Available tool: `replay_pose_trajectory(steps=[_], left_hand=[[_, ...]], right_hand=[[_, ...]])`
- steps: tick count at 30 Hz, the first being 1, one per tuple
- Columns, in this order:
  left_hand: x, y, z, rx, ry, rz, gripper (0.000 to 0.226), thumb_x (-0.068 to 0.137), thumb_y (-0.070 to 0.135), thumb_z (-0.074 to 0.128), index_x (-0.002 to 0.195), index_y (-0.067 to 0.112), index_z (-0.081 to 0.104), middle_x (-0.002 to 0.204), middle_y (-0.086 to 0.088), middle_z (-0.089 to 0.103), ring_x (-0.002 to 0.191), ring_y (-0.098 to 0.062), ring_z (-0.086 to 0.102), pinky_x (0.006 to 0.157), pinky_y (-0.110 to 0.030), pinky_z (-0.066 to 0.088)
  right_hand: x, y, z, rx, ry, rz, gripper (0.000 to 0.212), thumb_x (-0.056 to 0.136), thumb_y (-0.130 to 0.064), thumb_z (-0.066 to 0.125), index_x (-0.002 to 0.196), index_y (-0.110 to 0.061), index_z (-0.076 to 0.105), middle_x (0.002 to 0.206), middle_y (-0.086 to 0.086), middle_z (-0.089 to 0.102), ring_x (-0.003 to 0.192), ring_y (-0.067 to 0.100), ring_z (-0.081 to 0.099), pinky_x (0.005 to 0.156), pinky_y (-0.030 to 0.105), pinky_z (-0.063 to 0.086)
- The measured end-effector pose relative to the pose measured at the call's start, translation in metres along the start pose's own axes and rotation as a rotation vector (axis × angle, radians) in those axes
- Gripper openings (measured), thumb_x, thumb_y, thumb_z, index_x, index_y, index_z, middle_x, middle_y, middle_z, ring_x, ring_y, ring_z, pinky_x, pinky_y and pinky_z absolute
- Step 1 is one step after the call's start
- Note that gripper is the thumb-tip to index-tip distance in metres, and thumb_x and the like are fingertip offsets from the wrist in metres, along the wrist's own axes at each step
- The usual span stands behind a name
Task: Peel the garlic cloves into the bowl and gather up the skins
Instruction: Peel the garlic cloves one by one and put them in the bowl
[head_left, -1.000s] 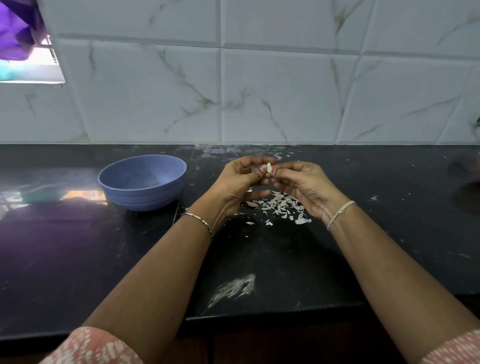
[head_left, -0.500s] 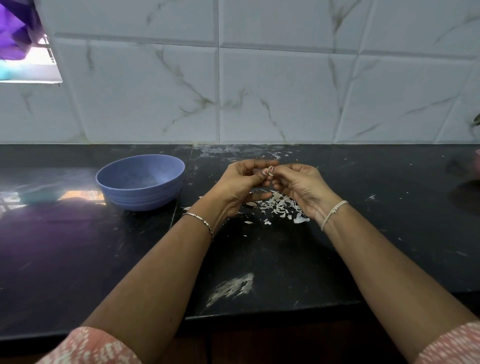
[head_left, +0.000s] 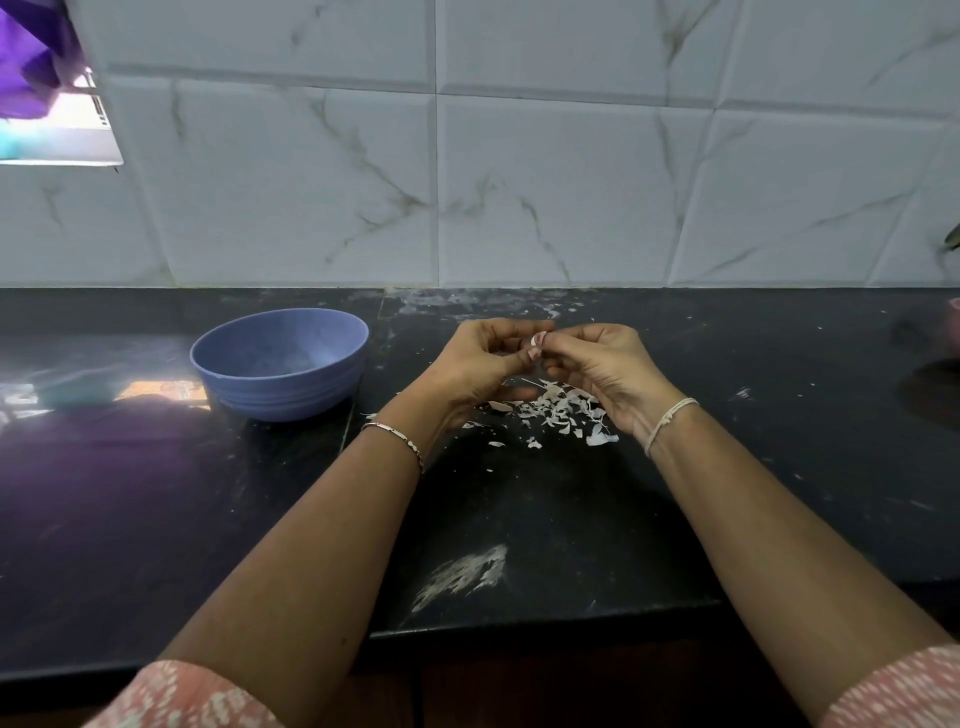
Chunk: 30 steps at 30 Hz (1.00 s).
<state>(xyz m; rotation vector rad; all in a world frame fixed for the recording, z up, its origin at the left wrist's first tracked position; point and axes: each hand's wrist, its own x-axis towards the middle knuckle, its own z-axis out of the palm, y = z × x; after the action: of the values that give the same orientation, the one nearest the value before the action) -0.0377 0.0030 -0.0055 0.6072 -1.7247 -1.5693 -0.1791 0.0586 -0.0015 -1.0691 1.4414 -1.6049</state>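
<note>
While a blue bowl (head_left: 280, 361) stands left of centre and skins (head_left: 558, 410) litter the black counter (head_left: 779, 415) below, left hand (head_left: 475, 366) and right hand (head_left: 605, 371) pinch a small pale garlic clove (head_left: 538, 339) mid-frame.

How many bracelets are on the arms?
2. A thin metal bracelet circles the left wrist; a pale thread band circles the right wrist. Sleeves may hide more.

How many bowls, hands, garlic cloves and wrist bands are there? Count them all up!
Bowls: 1 (blue bowl)
Hands: 2 (left hand, right hand)
Garlic cloves: 1 (garlic clove, pinched by both hands)
Wrist bands: 2 (bracelet, thread band)
Total: 6
</note>
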Motion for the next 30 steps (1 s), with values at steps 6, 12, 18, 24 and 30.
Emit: replay_pose_trajectory(steps=[6,12,18,24,30], left_hand=[[0.0005,-0.0009,0.0014,0.1,0.008,0.029,0.029,0.093,0.002,0.061,0.118,0.015,0.067,0.088,-0.001,0.06,0.065,0.003,0.061,0.062,-0.024,0.058],[-0.0004,-0.0003,0.0013,0.119,0.016,0.043,0.029,0.093,0.001,0.06,0.118,0.014,0.067,0.089,-0.002,0.06,0.065,0.003,0.061,0.061,-0.022,0.056],[0.0005,-0.0023,0.001,0.194,0.03,0.084,0.028,0.092,0.007,0.064,0.118,0.017,0.068,0.089,-0.001,0.062,0.064,0.004,0.061,0.064,-0.025,0.057],[0.0004,-0.0023,0.0026,0.211,0.04,0.097,0.026,0.092,0.007,0.065,0.112,0.022,0.07,0.098,-0.009,0.069,0.072,0.001,0.065,0.063,-0.023,0.056],[-0.0008,-0.0004,0.0025,0.186,0.032,0.065,0.029,0.095,0.002,0.059,0.12,0.013,0.067,0.087,0.003,0.065,0.064,0.005,0.061,0.064,-0.026,0.059]], right_hand=[[0.0021,0.0006,-0.0015,-0.033,0.015,0.003,0.008,0.076,-0.006,0.078,0.072,-0.006,0.07,0.083,0.018,0.069,0.077,0.022,0.064,0.081,0.032,0.056],[0.003,0.0003,-0.0027,-0.02,0.012,0.009,0.007,0.077,-0.003,0.076,0.074,-0.005,0.07,0.083,0.017,0.069,0.068,0.015,0.064,0.065,0.023,0.056],[0.0017,-0.0005,-0.0015,-0.029,0.01,0.021,0.009,0.076,-0.003,0.077,0.075,-0.005,0.068,0.093,0.022,0.071,0.071,0.016,0.065,0.065,0.023,0.055],[0.0036,0.0007,-0.0023,-0.027,0.039,0.01,0.012,0.076,-0.001,0.076,0.069,-0.006,0.067,0.072,0.01,0.069,0.063,0.014,0.065,0.06,0.022,0.054],[0.0028,0.0001,-0.002,-0.014,0.012,0.027,0.009,0.076,-0.004,0.077,0.075,-0.005,0.068,0.077,0.012,0.07,0.068,0.016,0.066,0.063,0.023,0.055]])
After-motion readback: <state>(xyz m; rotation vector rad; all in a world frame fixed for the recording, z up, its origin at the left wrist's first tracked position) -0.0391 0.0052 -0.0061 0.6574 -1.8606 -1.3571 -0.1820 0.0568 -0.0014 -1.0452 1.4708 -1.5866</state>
